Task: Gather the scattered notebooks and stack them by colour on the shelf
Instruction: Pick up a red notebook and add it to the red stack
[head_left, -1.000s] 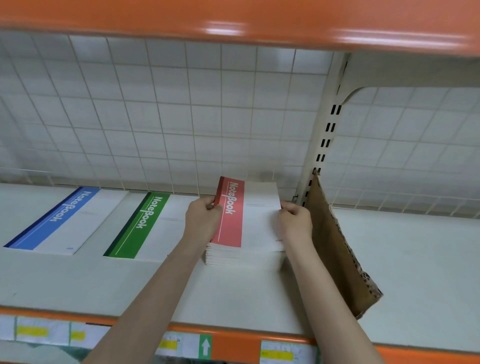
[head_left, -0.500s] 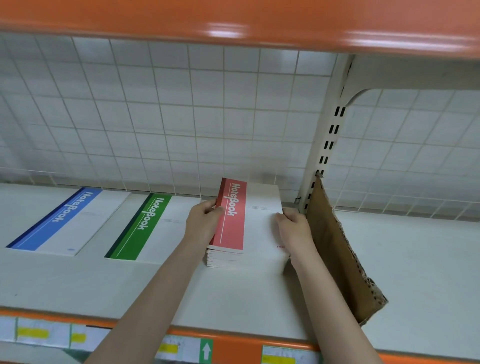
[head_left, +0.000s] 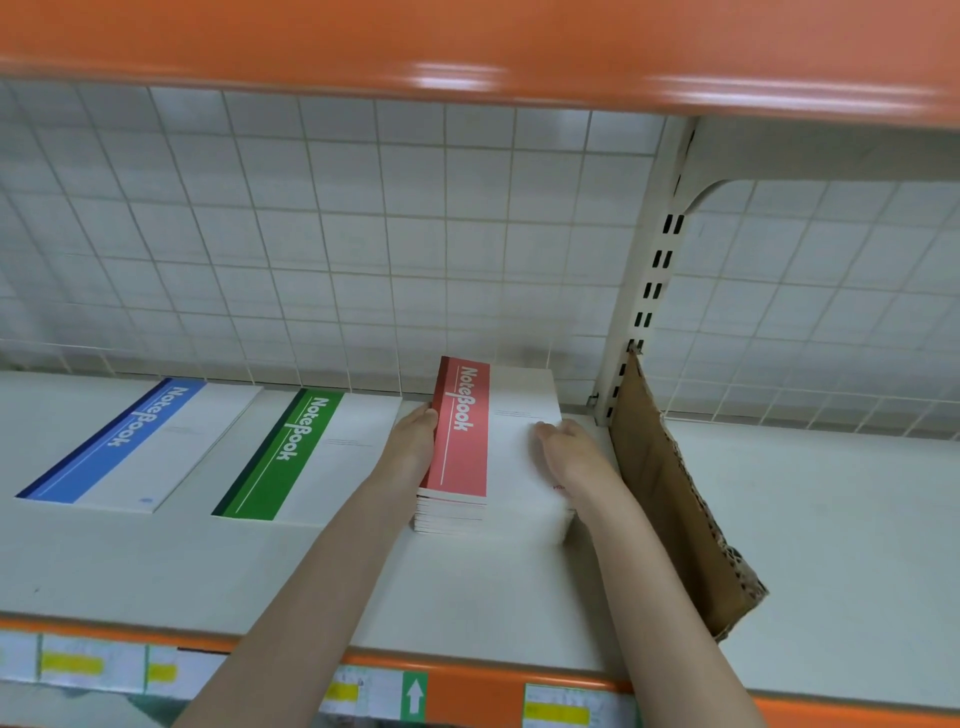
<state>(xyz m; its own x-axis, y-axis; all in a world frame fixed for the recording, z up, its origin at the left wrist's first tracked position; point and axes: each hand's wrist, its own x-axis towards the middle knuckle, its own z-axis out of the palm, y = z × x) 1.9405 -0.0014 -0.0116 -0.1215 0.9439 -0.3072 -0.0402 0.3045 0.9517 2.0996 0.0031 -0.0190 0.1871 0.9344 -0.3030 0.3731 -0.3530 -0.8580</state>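
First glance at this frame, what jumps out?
The red notebook stack sits mid-shelf with the left hand against its spine side and the right hand flat on its white cover. To its left lie a green notebook and a blue notebook, flat on the shelf. A torn cardboard sheet leans against the upright post on the right.

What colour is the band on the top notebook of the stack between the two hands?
Red band with white lettering, seen in the head view.
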